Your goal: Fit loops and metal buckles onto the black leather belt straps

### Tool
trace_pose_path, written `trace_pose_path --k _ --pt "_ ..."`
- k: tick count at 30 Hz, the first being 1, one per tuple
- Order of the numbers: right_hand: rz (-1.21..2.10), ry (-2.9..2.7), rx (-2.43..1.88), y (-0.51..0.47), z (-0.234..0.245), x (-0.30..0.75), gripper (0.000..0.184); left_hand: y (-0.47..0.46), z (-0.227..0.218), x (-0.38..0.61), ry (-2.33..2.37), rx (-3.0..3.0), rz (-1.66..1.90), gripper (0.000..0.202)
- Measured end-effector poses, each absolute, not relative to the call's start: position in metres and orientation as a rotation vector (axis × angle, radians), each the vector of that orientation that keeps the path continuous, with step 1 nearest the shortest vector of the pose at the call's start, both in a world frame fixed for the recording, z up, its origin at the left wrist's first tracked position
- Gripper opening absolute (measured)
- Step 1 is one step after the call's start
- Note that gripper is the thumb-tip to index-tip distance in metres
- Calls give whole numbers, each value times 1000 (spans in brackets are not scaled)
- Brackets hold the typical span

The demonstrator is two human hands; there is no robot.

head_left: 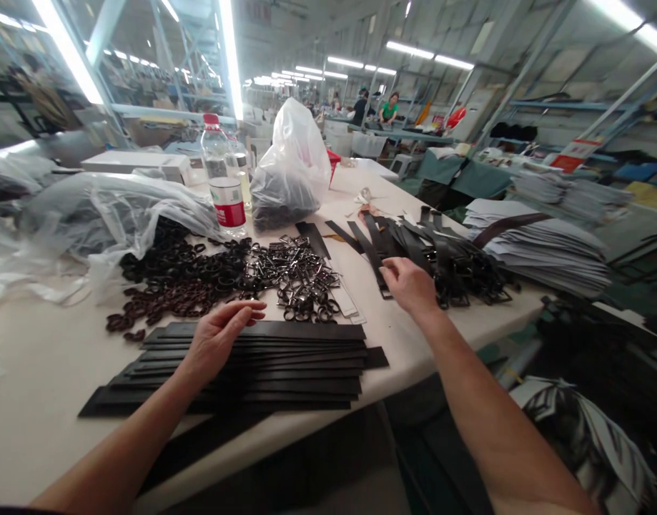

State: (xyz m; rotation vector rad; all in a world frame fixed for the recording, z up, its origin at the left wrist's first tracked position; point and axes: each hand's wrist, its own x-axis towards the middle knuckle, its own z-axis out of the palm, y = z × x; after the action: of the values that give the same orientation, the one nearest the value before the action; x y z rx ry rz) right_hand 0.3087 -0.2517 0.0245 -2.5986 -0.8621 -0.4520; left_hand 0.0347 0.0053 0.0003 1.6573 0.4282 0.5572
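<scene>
My left hand (219,335) hovers over a stack of flat black strips (301,365). Its thumb presses toward the fingers, and whatever may be between them is too small to make out. Just beyond it lie a heap of metal buckles (301,275) and black loops (218,266), with dark brown loops (167,300) to the left. My right hand (411,285) is closed at the edge of a black strap (369,254) whose buckled end points toward me. Right behind that hand is a pile of buckled black straps (451,268).
Behind the heaps stand plastic bottles (224,182) and a clear bag of dark parts (290,179). Sheet plastic (108,214) covers the left side. A paper stack (537,247) rises at the right, past the table edge. People (389,109) work far off.
</scene>
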Motion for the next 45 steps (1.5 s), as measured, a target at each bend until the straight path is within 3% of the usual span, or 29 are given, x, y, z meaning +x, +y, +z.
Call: trace_pose_path --k 3,9,16,24,29,35,45 --pt "-274 -1066 -2504 -223 13 259 18 7 2 33 451 1655 622 34" --pt "70 -1499 -2343 -204 1 193 28 6 6 32 453 1597 663 30" --pt "116 -1564 -2373 -194 -5 206 22 -4 8 31 342 1571 488 34" --pt "143 -1627 -2412 -189 1 206 31 -16 8 27 155 1682 71 33" --pt "144 -1612 -2369 -194 4 197 25 -18 7 27 111 1678 27 29" --pt "51 -1669 -2475 -175 12 179 32 -22 6 27 45 1659 32 28" --pt "179 -1735 -2471 -112 10 173 25 -22 8 27 -120 1806 114 27"
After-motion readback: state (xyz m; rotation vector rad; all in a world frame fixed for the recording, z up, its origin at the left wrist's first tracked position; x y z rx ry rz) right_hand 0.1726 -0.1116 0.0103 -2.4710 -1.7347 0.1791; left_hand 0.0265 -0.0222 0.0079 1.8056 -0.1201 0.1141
